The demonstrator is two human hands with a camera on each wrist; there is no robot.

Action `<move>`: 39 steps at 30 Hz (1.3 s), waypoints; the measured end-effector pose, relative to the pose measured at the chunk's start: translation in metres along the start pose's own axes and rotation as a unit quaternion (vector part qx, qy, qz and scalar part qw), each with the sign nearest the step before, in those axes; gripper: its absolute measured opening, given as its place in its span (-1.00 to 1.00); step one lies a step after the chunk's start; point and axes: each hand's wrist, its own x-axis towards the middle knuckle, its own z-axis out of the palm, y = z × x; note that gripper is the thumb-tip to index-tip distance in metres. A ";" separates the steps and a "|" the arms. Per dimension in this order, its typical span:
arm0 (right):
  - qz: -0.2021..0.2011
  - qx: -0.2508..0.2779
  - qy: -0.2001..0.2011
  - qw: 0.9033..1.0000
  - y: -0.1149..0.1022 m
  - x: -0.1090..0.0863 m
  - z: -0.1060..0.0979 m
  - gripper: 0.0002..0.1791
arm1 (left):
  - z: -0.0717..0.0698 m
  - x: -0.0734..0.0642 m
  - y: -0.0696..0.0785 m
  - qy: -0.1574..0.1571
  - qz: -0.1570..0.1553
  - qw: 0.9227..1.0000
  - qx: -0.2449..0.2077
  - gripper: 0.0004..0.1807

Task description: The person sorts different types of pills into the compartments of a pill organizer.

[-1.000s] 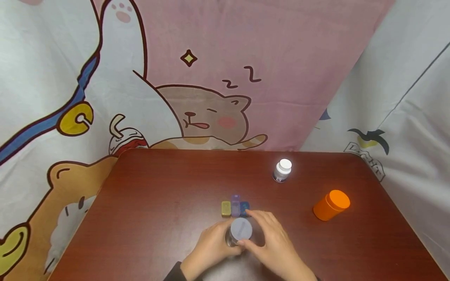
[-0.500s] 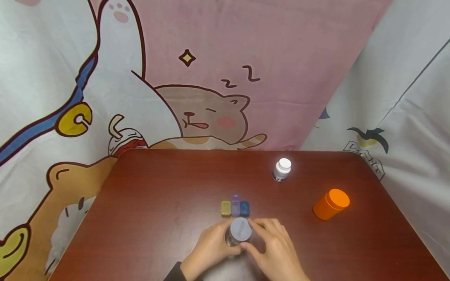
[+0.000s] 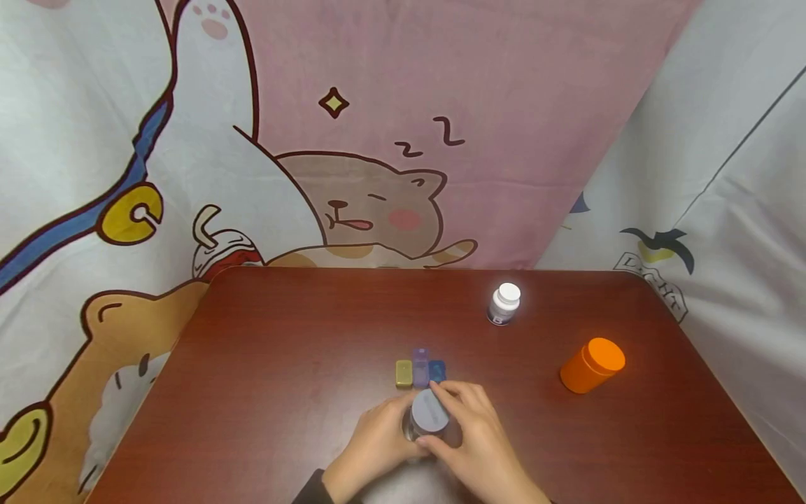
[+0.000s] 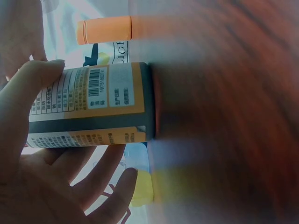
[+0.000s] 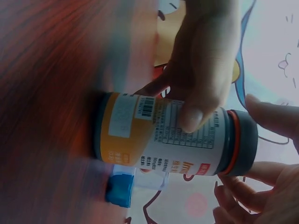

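A dark supplement bottle (image 4: 93, 105) with a white and orange printed label stands upright on the table near its front. My left hand (image 3: 378, 437) grips the bottle's body, its thumb lying across the label in both wrist views. At the top, my right hand (image 3: 469, 437) pinches the dark lid (image 5: 244, 142) between thumb and fingers. An orange ring (image 5: 234, 142) shows just under the lid. Right behind the bottle sit small pill cases: a yellow case (image 3: 404, 374), a purple case (image 3: 420, 367) and a blue case (image 3: 437, 372).
On the brown table (image 3: 283, 350), a white bottle (image 3: 504, 304) stands toward the back right. An orange bottle (image 3: 592, 365) stands farther right. A cartoon-printed cloth (image 3: 504, 105) hangs behind the table.
My right hand's fingers drew back toward the near right side of the lid, then moved forward around it again. The lid's top marking appears turned. My left hand stays around the bottle.
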 end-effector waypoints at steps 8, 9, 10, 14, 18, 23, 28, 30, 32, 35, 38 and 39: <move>-0.050 -0.014 -0.008 0.999 0.006 0.009 0.006 -0.21 | 0.002 0.000 -0.002 0.004 -0.002 1.000 0.003 -0.26; -0.059 -0.010 -0.015 0.998 0.007 0.011 0.005 -0.22 | 0.003 0.001 -0.002 0.005 0.000 1.000 0.005 -0.25; -0.069 -0.004 -0.025 0.997 0.008 0.012 0.005 -0.23 | 0.003 0.000 -0.002 0.007 0.000 1.000 0.006 -0.25; -0.102 0.022 -0.084 0.991 0.013 0.018 -0.002 -0.28 | 0.003 -0.001 -0.001 0.006 -0.005 1.000 0.009 -0.24; -0.126 0.041 -0.140 0.981 0.014 0.020 -0.008 -0.38 | 0.001 -0.002 0.000 -0.007 -0.011 1.000 0.011 -0.25; -0.122 0.033 -0.148 0.981 0.014 0.017 -0.009 -0.33 | 0.001 -0.002 0.000 -0.009 -0.012 1.000 0.011 -0.23; -0.065 0.011 -0.060 0.996 0.017 0.004 -0.008 -0.21 | 0.003 0.000 -0.002 0.000 0.000 1.000 0.003 -0.26; -0.043 0.010 -0.018 0.999 0.018 -0.004 -0.007 -0.23 | 0.003 0.000 -0.002 0.005 0.004 1.000 0.000 -0.29; -0.030 0.009 0.016 0.999 0.020 -0.010 -0.007 -0.30 | 0.003 0.000 -0.003 0.010 0.006 1.000 -0.001 -0.32; -0.030 0.013 0.047 0.998 0.023 -0.018 -0.006 -0.43 | 0.003 0.000 -0.002 0.012 0.005 1.000 -0.004 -0.34; -0.040 0.024 0.055 0.997 0.025 -0.022 -0.006 -0.47 | 0.003 0.000 -0.002 0.010 0.002 1.000 -0.004 -0.34; -0.044 0.028 0.055 0.997 0.025 -0.023 -0.005 -0.48 | 0.003 0.000 -0.001 0.009 0.002 1.000 -0.003 -0.33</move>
